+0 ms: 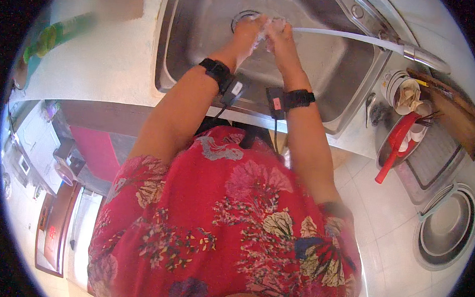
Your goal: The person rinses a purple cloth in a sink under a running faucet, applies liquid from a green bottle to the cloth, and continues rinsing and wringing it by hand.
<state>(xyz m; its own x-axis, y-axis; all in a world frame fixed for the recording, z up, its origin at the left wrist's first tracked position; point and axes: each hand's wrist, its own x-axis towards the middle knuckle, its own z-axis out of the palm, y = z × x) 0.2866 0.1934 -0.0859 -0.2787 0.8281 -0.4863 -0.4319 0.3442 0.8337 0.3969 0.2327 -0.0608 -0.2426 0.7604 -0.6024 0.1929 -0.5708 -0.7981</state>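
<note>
Both of my hands are close together over the stainless steel sink (322, 73), wet in a stream of water (343, 34) that comes from the faucet (425, 59) at the right. My left hand (249, 31) is beside the round drain (240, 18) and partly covers it. My right hand (278, 34) is just to its right, where the stream arrives. Splashing water and the small size of the hands hide the fingers, and I cannot tell whether either holds anything. A black strap with a small box is on each wrist.
Right of the sink are stacked bowls (390, 85), a spoon (369, 104), a scouring pad (378, 114) and a red-handled strainer or ladle (388, 167) on a metal basin. Nested metal basins (446, 222) lie farther down. A green bottle-like object (69, 26) is on the left counter (118, 66).
</note>
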